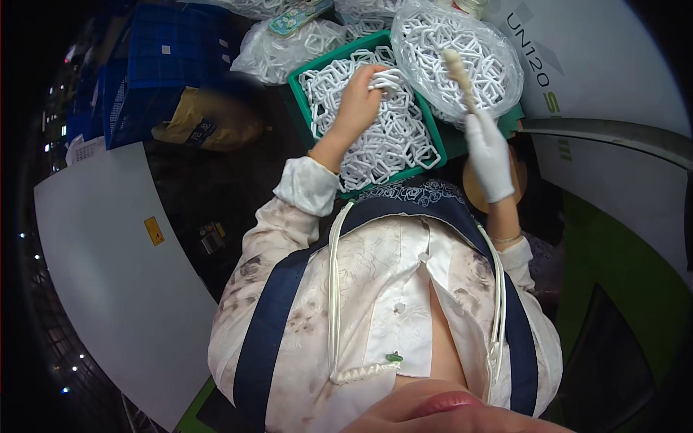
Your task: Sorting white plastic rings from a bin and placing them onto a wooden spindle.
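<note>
My bare left hand (359,105) is over a green crate (442,137) full of loose white plastic links. Its fingers are closed on a few white links (390,79) near the crate's far side. In a white glove, my right hand (489,155) is closed around the lower end of a beige, knobbly stick (460,78). The stick points up and away, its pale, thicker tip in front of a clear plastic bag (498,54) of similar links. That bag stands beside the crate's far right corner.
More bags of links (289,54) lie behind the crate, with a patterned card on one. Blue crates (170,65) and a brown paper sack (209,123) are on the left. White machine panels (108,274) flank both sides. A round tan object (516,184) shows behind the right hand.
</note>
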The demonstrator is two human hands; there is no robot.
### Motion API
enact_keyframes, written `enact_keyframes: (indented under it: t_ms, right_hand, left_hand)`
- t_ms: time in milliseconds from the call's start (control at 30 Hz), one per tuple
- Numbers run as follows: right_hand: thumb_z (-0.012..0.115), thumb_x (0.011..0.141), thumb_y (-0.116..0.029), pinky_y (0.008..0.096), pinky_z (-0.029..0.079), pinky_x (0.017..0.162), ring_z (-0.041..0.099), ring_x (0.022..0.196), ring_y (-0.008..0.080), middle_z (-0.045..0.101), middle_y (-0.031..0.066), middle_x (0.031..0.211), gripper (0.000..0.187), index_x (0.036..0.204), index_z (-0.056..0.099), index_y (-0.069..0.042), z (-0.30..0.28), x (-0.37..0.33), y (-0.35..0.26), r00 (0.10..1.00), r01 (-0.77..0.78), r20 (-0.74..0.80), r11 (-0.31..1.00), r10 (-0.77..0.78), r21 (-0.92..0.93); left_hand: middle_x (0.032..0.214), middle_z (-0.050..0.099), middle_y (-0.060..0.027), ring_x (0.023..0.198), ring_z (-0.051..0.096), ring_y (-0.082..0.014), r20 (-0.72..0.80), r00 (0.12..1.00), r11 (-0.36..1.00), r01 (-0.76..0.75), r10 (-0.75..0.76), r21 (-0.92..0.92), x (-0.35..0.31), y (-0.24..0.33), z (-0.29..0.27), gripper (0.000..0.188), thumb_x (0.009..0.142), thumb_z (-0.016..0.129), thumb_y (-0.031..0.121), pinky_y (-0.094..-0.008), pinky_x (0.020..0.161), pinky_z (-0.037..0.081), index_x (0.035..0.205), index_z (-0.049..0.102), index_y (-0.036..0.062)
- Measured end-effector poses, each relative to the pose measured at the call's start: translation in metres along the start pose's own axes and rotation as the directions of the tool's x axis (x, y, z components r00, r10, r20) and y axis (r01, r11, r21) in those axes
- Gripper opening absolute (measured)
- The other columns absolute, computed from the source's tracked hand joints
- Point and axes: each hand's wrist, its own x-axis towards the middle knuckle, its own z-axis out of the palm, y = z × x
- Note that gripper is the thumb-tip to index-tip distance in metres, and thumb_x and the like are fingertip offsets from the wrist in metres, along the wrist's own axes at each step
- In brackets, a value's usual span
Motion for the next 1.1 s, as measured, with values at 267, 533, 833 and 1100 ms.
enact_keyframes:
  t_ms: [267,533,833,1100]
  right_hand:
    - [0.045,0.105,-0.02,0.0235,0.04,0.068,0.044,0.071,0.0068,0.052,-0.0019,0.082,0.025,0.107,0.062,-0.002,0.033,0.01,0.006,0.998,0.055,0.034,0.995,-0.057,0.081]
    - [0.046,0.105,-0.022,0.0214,0.037,0.062,0.043,0.068,0.0044,0.047,-0.0044,0.078,0.025,0.12,0.053,-0.002,0.035,0.001,-0.035,0.98,0.196,-0.03,0.918,-0.198,0.346]
    - [0.043,0.107,-0.021,0.0267,0.04,0.064,0.044,0.067,0.011,0.049,0.0005,0.075,0.024,0.1,0.056,-0.002,0.03,0.004,0.016,0.998,0.056,0.0,0.995,-0.056,0.082]
    - [0.042,0.107,-0.022,0.0305,0.043,0.067,0.049,0.068,0.0153,0.052,0.0075,0.077,0.025,0.099,0.056,-0.002,0.034,-0.004,-0.008,0.984,0.176,0.055,0.972,-0.169,-0.153]
  left_hand:
    - [0.104,0.062,-0.0075,0.095,0.062,-0.0132,-0.125,0.985,0.79,0.02,-0.122,-0.612,-0.021,0.064,0.019,0.023,0.097,0.042,-0.005,-0.0292,0.084,0.054,0.116,0.053,0.0002]
    - [0.1,0.054,-0.014,0.092,0.057,-0.0286,-0.21,0.961,0.938,-0.23,0.178,-0.259,-0.028,0.085,0.023,0.024,0.083,0.048,-0.011,-0.0356,0.083,0.048,0.104,0.056,-0.0021]
    - [0.1,0.054,-0.0133,0.09,0.057,-0.0269,-0.34,0.9,0.938,-0.327,0.271,-0.117,-0.022,0.076,0.013,0.018,0.086,0.051,-0.009,-0.0343,0.082,0.048,0.102,0.056,-0.0016]
    - [0.1,0.055,-0.0089,0.087,0.058,-0.018,-0.313,0.923,0.892,-0.323,0.224,-0.315,-0.026,0.09,0.016,0.018,0.092,0.046,-0.008,-0.0292,0.08,0.05,0.106,0.054,0.0007]
